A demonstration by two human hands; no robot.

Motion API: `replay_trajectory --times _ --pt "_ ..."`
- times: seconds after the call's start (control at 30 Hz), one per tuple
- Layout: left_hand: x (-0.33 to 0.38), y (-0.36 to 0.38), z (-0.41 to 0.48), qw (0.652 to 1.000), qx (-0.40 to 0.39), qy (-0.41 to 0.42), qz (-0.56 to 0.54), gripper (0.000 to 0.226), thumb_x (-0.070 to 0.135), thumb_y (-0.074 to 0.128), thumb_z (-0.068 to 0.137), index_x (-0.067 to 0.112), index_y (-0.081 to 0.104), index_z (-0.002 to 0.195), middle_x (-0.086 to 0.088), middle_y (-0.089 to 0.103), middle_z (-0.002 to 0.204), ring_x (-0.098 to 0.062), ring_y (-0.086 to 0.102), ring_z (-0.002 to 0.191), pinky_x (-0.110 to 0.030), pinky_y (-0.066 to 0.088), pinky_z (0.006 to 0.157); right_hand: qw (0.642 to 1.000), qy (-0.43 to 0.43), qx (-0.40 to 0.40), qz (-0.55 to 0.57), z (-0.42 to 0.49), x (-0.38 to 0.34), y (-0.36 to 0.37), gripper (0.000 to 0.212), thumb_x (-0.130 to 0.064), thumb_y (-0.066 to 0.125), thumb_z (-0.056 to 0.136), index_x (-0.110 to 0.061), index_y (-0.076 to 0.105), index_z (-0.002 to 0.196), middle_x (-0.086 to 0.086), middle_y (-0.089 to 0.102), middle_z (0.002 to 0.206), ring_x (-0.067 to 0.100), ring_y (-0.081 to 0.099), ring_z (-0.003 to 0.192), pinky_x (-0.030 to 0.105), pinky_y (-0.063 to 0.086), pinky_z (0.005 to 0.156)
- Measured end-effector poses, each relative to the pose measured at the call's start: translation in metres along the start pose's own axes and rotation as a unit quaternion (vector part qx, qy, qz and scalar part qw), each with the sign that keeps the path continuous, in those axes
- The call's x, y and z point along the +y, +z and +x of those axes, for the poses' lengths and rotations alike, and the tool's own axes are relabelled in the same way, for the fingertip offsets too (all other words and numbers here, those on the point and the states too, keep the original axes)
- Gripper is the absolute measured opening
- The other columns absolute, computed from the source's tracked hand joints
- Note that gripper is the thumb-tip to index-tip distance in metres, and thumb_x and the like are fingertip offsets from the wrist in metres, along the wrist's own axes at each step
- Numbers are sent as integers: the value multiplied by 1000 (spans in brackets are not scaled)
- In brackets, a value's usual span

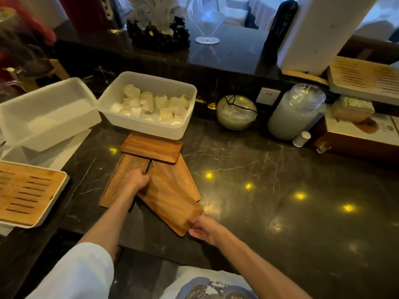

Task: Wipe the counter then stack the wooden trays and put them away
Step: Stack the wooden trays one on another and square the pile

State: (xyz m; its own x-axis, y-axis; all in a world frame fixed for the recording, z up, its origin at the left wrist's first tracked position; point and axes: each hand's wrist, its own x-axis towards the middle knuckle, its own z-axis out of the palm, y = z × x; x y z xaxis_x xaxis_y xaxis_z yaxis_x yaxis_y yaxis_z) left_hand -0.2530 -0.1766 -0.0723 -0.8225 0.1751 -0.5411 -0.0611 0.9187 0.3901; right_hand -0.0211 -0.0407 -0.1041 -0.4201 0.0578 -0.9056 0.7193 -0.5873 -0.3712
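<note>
Four wooden trays lie together on the dark marble worktop (269, 180), in front of a white tub (138, 128) of paper cups. The top tray (170, 197) sits slantwise over two others, the left tray (118, 184) and the right tray (189, 175). The back tray (151, 148) lies crosswise over their far ends. The left hand (139, 181) curls round the top tray's left edge. The right hand (205, 228) pinches its near corner.
</note>
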Motion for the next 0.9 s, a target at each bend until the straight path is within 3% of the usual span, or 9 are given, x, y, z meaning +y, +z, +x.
replay_trajectory --times 0.07,0.17,0.3,0.37,0.43,0.6,0.7,0.8,0.9 --pt "6 1 -7 995 -15 -27 -95 26 20 56 92 3 60 112 -20 60 118 -30 55 101 -41 46 89 999 -21 16 17 -1 5 -20 29 -8 57 95 -10 50 124 9 59 94 12 56 68 20 51 60" --pt "20 14 -28 976 -48 -43 -208 30 28 50 97 8 56 118 -14 56 120 -30 52 108 -44 45 87 993 -94 25 60 -14 11 -65 25 -12 58 95 -17 53 119 5 59 82 9 56 59 17 46 49" --pt "56 55 -69 898 -44 -90 -428 34 41 41 99 12 58 99 -10 58 101 -27 57 96 -41 52 78 960 -241 33 137 -42 9 -136 26 -7 59 94 -22 56 115 16 66 115 30 72 96 39 60 80" --pt "79 81 -87 864 -71 -93 -490 25 32 51 96 11 61 87 -9 61 87 -25 60 85 -40 53 72 937 -330 57 103 -59 6 -174 25 2 56 92 -17 69 100 14 65 119 26 69 105 33 58 83" --pt "97 112 -102 868 -104 -69 -481 6 14 61 89 11 65 88 -7 63 86 -23 60 88 -35 50 75 917 -380 87 78 -77 2 -207 43 16 46 86 -15 75 82 2 66 117 17 65 107 24 55 76" --pt "137 197 -143 860 -119 -24 -496 46 -8 60 87 5 51 130 -13 59 122 -23 60 105 -29 50 81 886 -411 198 76 -105 15 -286 61 22 36 80 -21 78 93 -7 67 122 3 64 108 19 54 70" --pt "152 239 -164 860 -152 -9 -487 45 -7 61 86 7 53 129 -15 61 126 -26 59 112 -37 49 92 882 -383 246 122 -110 34 -330 53 14 40 89 -21 73 112 -4 66 120 15 63 108 33 54 83" --pt "161 266 -182 874 -151 10 -462 40 -4 63 86 13 58 121 -11 66 120 -24 62 108 -34 53 84 883 -351 268 158 -110 57 -362 41 -1 47 97 -12 54 136 -5 61 122 7 60 96 30 51 85" --pt "175 292 -199 911 -92 30 -400 42 -1 64 86 9 57 126 -5 65 118 -16 62 100 -29 52 81 889 -336 290 112 -107 74 -384 39 -9 54 97 -5 53 135 6 62 126 3 60 98 31 51 93"
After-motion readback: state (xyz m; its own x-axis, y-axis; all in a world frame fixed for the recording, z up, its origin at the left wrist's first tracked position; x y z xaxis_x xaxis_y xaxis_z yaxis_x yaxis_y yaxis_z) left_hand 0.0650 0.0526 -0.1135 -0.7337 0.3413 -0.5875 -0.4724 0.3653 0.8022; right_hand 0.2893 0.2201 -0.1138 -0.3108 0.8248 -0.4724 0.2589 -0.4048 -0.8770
